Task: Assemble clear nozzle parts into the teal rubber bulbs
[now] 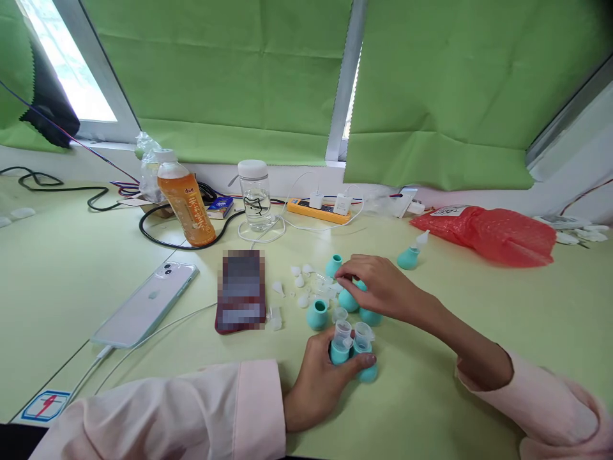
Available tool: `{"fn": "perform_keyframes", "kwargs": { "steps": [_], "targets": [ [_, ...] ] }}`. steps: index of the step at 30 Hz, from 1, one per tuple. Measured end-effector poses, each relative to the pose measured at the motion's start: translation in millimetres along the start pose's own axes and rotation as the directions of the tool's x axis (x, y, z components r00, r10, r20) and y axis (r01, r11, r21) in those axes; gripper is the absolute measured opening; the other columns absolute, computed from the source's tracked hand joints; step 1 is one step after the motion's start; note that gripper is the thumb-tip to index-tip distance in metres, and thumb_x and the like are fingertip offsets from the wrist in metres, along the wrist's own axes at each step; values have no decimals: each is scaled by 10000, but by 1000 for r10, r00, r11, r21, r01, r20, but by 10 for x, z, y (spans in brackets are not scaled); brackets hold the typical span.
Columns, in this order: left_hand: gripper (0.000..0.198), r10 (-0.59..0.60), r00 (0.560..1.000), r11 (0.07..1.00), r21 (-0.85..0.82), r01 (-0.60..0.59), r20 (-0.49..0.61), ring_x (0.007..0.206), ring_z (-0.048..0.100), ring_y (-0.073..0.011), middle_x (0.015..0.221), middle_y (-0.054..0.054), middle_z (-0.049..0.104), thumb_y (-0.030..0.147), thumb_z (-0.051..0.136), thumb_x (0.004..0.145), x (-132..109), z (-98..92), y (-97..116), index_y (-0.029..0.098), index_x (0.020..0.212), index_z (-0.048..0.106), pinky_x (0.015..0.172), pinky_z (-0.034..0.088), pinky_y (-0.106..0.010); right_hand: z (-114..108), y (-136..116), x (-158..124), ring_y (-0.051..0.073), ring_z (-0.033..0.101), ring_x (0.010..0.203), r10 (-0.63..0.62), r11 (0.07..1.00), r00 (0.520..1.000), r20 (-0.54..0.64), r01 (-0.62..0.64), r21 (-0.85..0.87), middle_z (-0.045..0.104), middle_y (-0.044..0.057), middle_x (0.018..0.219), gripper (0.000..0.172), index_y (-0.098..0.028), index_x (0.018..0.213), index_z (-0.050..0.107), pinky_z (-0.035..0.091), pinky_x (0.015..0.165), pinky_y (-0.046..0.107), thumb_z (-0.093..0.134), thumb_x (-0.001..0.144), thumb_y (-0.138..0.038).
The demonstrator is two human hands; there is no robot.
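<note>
My left hand [320, 377] rests on the table and is wrapped round two teal rubber bulbs with clear plastic tops [352, 348]. My right hand [378, 284] reaches over a cluster of loose teal bulbs [317, 314] and pinches a small clear plastic piece [330, 283] with its fingertips. Several small white tips [299, 280] lie scattered just left of the right hand. A finished teal bulb with a white nozzle [412, 253] lies apart, behind the right hand.
A dark red phone [241, 292] and a white phone with cable [148, 305] lie at left. An orange drink bottle [186, 201], a clear jar [255, 193], a yellow power strip [318, 211] and a red plastic bag [493, 233] stand along the back.
</note>
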State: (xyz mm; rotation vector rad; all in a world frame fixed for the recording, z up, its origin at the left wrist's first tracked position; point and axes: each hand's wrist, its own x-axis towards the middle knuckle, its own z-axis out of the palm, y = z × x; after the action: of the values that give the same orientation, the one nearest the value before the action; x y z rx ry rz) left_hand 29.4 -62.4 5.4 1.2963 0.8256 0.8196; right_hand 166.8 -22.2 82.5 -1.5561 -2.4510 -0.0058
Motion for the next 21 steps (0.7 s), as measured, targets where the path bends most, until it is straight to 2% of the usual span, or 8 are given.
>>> {"fn": "perform_keyframes", "kwargs": {
  "steps": [3, 6, 8, 10, 12, 16, 18, 21],
  "targets": [
    [171, 40, 999, 999, -6, -40, -22, 559, 404, -88, 586, 32, 469, 259, 620, 641, 4, 5, -16, 142, 640, 496, 534, 357, -192, -77, -132, -154, 128, 494, 596, -90, 995, 994, 55, 87, 53, 577, 36, 654, 298, -152, 732, 552, 314, 557, 243, 311, 858, -272],
    [112, 117, 993, 993, -26, -117, 4, 606, 449, -107, 647, 13, 523, 210, 592, 642, -6, 13, -30, 143, 696, 520, 552, 388, -200, -48, -249, -261, 118, 461, 543, -214, 975, 967, 136, 203, 90, 554, 21, 605, 316, -151, 674, 525, 283, 502, 234, 410, 787, -423],
    [144, 153, 988, 988, -15, -153, 30, 654, 489, -131, 706, -5, 564, 184, 595, 627, -18, 15, -30, 141, 755, 545, 583, 417, -217, 26, -276, -283, 106, 429, 507, -279, 959, 952, 125, 269, 94, 528, 6, 554, 287, -152, 619, 515, 258, 471, 230, 457, 746, -403],
    [202, 198, 980, 980, 26, -199, 34, 713, 522, -158, 769, -19, 594, 153, 598, 613, -27, 11, -18, 143, 812, 567, 624, 439, -237, 100, -274, -284, 93, 394, 469, -353, 932, 934, 60, 345, 112, 502, -13, 505, 206, -156, 605, 531, 233, 448, 230, 448, 733, -295],
    [251, 269, 962, 960, 60, -272, 49, 763, 538, -180, 811, -23, 609, 117, 592, 595, -28, 1, 2, 152, 844, 583, 651, 451, -250, 151, -266, -283, 87, 357, 437, -406, 906, 912, -65, 411, 106, 475, -25, 472, 171, -161, 616, 556, 207, 428, 235, 418, 704, -209],
    [235, 301, 945, 943, 108, -314, 126, 760, 543, -189, 807, -24, 607, 99, 585, 580, -7, -22, 37, 147, 810, 592, 632, 461, -255, 201, -275, -304, 86, 300, 409, -398, 906, 863, -311, 423, 13, 413, -26, 423, 213, -157, 509, 527, 172, 406, 246, 393, 674, -168],
    [183, 278, 945, 944, 133, -302, 175, 730, 539, -174, 791, -25, 598, 95, 553, 602, 2, -24, 37, 133, 779, 576, 602, 455, -241, 221, -282, -315, 87, 294, 411, -392, 910, 844, -367, 413, -22, 406, -17, 413, 241, -154, 445, 487, 172, 402, 253, 392, 667, -160],
    [160, 290, 930, 927, 175, -331, 224, 687, 521, -147, 784, -24, 589, 73, 482, 629, -8, -18, 23, 136, 757, 554, 568, 433, -221, 237, -293, -332, 95, 295, 419, -445, 888, 818, -365, 457, -58, 412, -3, 408, 255, -152, 412, 468, 185, 395, 261, 394, 655, -146]
  ]
}}
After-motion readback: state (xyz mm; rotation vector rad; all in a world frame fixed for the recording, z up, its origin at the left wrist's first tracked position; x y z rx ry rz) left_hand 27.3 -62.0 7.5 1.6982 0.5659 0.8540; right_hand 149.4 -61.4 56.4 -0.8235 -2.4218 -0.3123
